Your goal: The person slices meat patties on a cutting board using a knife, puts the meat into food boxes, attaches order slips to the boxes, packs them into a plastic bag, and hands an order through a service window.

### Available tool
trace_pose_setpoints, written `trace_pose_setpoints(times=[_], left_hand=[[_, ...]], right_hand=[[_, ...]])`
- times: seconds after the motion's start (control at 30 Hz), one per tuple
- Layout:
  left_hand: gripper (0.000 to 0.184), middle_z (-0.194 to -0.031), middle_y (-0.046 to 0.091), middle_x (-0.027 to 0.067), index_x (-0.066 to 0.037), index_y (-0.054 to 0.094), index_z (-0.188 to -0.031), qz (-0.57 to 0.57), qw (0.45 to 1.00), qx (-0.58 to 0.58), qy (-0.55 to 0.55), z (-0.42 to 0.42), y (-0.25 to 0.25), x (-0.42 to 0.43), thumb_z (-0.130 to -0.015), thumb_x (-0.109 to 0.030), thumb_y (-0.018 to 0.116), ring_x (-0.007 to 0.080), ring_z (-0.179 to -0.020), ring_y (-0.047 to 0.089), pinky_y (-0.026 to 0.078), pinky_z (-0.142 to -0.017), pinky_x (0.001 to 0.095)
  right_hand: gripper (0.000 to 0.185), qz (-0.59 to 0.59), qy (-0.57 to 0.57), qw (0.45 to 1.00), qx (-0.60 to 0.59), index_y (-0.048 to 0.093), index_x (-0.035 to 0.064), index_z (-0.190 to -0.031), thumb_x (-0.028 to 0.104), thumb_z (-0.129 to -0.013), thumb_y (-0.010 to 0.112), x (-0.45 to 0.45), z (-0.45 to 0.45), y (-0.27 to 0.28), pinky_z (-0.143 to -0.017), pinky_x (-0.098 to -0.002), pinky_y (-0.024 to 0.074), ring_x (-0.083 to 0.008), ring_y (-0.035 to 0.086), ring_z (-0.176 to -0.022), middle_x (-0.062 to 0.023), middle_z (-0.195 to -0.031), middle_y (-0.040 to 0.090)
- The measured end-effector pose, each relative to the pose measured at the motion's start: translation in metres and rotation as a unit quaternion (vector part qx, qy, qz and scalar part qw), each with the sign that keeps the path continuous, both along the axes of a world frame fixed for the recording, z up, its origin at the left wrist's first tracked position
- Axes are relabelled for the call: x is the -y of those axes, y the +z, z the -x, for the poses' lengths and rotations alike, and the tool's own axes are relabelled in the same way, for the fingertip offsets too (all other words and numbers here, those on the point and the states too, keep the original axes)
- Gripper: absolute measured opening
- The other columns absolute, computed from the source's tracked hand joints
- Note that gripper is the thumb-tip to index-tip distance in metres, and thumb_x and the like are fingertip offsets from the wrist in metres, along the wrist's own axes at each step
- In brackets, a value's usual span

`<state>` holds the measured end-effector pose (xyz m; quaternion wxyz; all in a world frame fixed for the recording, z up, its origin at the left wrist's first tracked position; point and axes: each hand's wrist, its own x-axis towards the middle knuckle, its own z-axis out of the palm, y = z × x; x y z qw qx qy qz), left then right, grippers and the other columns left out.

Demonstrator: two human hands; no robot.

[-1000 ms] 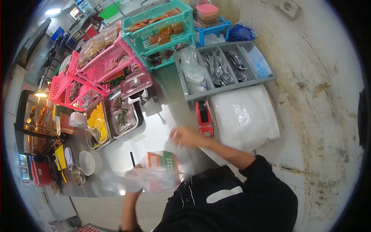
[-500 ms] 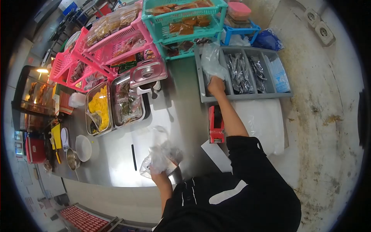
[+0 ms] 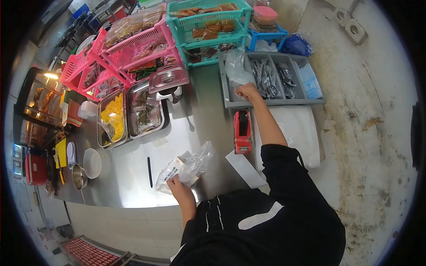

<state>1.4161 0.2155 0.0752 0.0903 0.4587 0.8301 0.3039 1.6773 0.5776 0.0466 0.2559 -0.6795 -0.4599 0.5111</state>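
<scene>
On the steel counter's front part, a clear plastic bag (image 3: 200,160) lies loosely around a flat item with a printed white label (image 3: 174,167). My left hand (image 3: 179,189) is closed on the bag's near side. Farther right stands a grey divided tray (image 3: 277,102). Its leftmost compartment holds whitish plastic bags (image 3: 235,68). At their lower end is my right hand (image 3: 249,92), fingers curled closed; whether a bag is pinched in them is hidden. A red tape dispenser (image 3: 242,144) stands just below the tray, left of my right forearm.
Metal pans (image 3: 126,133) with yellow and wrapped food stand at left, below pink baskets (image 3: 133,57) and a green rack (image 3: 208,37). A black stick (image 3: 150,172) lies left of the bag. White sheets (image 3: 299,137) lie under my right arm; a wall borders the right.
My right hand has shifted slightly right against the tray, and the whitish bags now show more apart from its fingers. The bag by my left hand has spread to the right, uncovering the label.
</scene>
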Motion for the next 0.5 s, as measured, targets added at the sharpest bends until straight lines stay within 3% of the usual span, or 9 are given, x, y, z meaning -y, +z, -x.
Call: trace_pose_setpoints(times=[0.13, 0.2, 0.23, 0.3, 0.33, 0.47, 0.5], left_hand=[[0.027, -0.087, 0.055, 0.0174, 0.002, 0.058, -0.094, -0.046, 0.996, 0.004, -0.073, 0.017, 0.010, 0.006, -0.069, 0.008, 0.050, 0.0324, -0.080, 0.055, 0.043, -0.072, 0.0369], [0.020, -0.083, 0.060, 0.0159, 0.002, 0.062, -0.084, -0.043, 0.989, 0.050, -0.132, 0.034, 0.011, 0.008, -0.064, 0.005, 0.057, 0.0332, -0.076, 0.057, 0.044, -0.068, 0.0359], [0.020, -0.083, 0.060, 0.0159, 0.002, 0.062, -0.084, -0.044, 0.989, 0.050, -0.130, 0.046, 0.016, 0.006, -0.064, 0.005, 0.057, 0.0332, -0.076, 0.057, 0.044, -0.068, 0.0359], [0.026, -0.087, 0.061, 0.0155, 0.000, 0.063, -0.088, 0.071, 0.944, 0.027, -0.321, 0.072, 0.029, -0.003, -0.065, 0.007, 0.054, 0.0327, -0.080, 0.059, 0.047, -0.070, 0.0364], [0.026, -0.089, 0.061, 0.0145, -0.001, 0.063, -0.086, 0.047, 0.921, -0.004, -0.387, 0.087, 0.020, -0.007, -0.062, 0.007, 0.055, 0.0319, -0.082, 0.059, 0.048, -0.072, 0.0353], [0.034, -0.098, 0.060, 0.0157, 0.001, 0.059, -0.094, 0.054, 0.876, 0.008, -0.480, 0.104, 0.025, -0.017, -0.062, 0.009, 0.055, 0.0320, -0.090, 0.058, 0.048, -0.079, 0.0347], [0.034, -0.098, 0.060, 0.0157, 0.001, 0.059, -0.094, 0.055, 0.877, 0.010, -0.476, 0.104, 0.014, -0.014, -0.062, 0.009, 0.055, 0.0320, -0.090, 0.058, 0.048, -0.079, 0.0347]], right_hand=[[0.013, -0.057, 0.016, 0.997, 0.044, 0.064, 0.0029, -0.060, 0.013, -0.067, 0.068, -0.010, -0.006, -0.001, -0.041, -0.0281, 0.0387, -0.0137, 0.051, -0.041, -0.0069, -0.056, 0.061], [0.011, -0.185, 0.098, 0.957, 0.201, 0.066, 0.0006, -0.067, 0.011, -0.068, 0.064, -0.006, -0.011, 0.006, -0.054, -0.0276, 0.0464, -0.0144, 0.059, -0.054, -0.0091, -0.065, 0.066], [0.011, -0.186, 0.099, 0.957, 0.201, 0.066, 0.0006, -0.067, 0.011, -0.068, 0.064, -0.002, -0.016, 0.016, -0.054, -0.0276, 0.0464, -0.0144, 0.059, -0.054, -0.0091, -0.065, 0.066], [0.010, -0.159, 0.229, 0.951, 0.133, 0.066, 0.0006, -0.072, 0.008, -0.068, 0.062, 0.011, -0.030, 0.041, -0.066, -0.0264, 0.0483, -0.0145, 0.063, -0.066, -0.0099, -0.073, 0.067], [0.010, -0.156, 0.251, 0.948, 0.116, 0.065, 0.0018, -0.075, 0.007, -0.069, 0.060, 0.007, -0.038, 0.031, -0.064, -0.0274, 0.0484, -0.0153, 0.063, -0.066, -0.0083, -0.076, 0.067], [0.011, -0.161, 0.208, 0.965, -0.008, 0.064, 0.0028, -0.082, 0.008, -0.074, 0.058, 0.058, -0.028, 0.052, -0.063, -0.0296, 0.0477, -0.0162, 0.062, -0.065, -0.0059, -0.075, 0.066], [0.012, -0.318, 0.216, 0.923, 0.014, 0.063, 0.0032, -0.085, 0.009, -0.076, 0.056, 0.080, -0.018, 0.053, -0.061, -0.0294, 0.0471, -0.0154, 0.061, -0.064, -0.0053, -0.075, 0.065]])
